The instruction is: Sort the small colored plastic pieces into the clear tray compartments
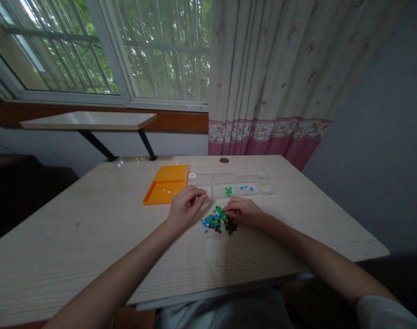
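A heap of small plastic pieces, blue, green, dark brown and a few yellow, lies on the table in front of me. My left hand is held above the table between the orange tray and the heap, its thumb and forefinger pinched on what looks like a small pale piece. At the heap's right side, my right hand has its fingers closed down against the pieces; what they grip is hidden. Behind the hands, a clear compartment box holds green pieces, blue pieces and yellow bits in separate front compartments.
An orange tray with several pale pieces stands left of the clear box. A raised shelf on black brackets rises at the table's back left. The wooden table has a round cable hole near its back edge, before a curtain.
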A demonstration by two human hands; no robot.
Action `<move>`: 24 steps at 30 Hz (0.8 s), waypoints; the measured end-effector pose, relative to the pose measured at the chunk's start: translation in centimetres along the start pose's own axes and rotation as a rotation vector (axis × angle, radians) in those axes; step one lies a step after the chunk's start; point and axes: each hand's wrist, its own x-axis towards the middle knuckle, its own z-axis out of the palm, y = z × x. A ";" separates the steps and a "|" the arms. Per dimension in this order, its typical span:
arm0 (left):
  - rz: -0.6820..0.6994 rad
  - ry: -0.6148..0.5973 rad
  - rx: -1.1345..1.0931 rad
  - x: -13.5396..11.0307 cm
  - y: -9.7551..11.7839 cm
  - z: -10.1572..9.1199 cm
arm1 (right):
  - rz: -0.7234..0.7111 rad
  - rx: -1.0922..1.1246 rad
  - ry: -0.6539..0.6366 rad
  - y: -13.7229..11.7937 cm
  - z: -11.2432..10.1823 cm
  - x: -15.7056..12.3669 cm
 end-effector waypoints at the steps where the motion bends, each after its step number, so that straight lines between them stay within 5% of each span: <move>1: -0.001 0.002 0.003 -0.1 0.0 0.0 | -0.001 -0.003 -0.001 0.0 0.0 0.0; 6: -0.037 -0.027 0.008 0.0 -0.2 0.2 | -0.012 -0.010 -0.004 -0.2 -0.1 0.0; 10: -0.215 -0.153 -0.003 1.2 -2.2 -0.3 | -0.005 -0.016 -0.021 -0.2 -0.1 -0.1; 18: -0.494 -0.268 0.669 3.6 -8.0 -6.5 | -0.012 0.043 -0.029 -0.2 -0.1 0.0; 24: -0.599 -0.499 0.780 3.5 -10.1 -8.0 | 0.070 0.126 -0.018 0.1 -0.3 0.0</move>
